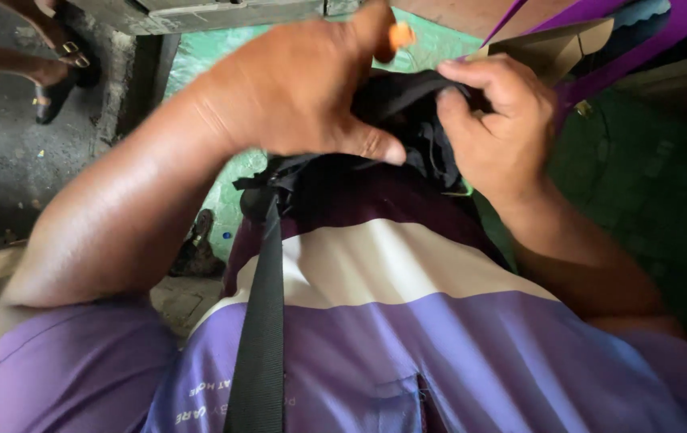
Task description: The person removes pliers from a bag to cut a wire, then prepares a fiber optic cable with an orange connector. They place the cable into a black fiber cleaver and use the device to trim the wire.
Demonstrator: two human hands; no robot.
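Observation:
My left hand [295,84] presses its palm and fingers onto a bundle of black fabric [408,120] held against my chest, with a small orange thing [400,35] showing at the fingertips. From the other side, my right hand [494,120] pinches the same black fabric, fingers curled tightly around its edge. A black strap [262,321] hangs down from the fabric over my purple and white striped shirt [391,321]. Most of the fabric is hidden behind the two hands.
Purple straps and a brown cardboard piece [568,44] lie at the upper right. A green surface [640,176] spreads beyond my hands. Another person's sandalled feet [59,64] stand on the grey floor at upper left. A small dark object [198,248] sits on the ground below.

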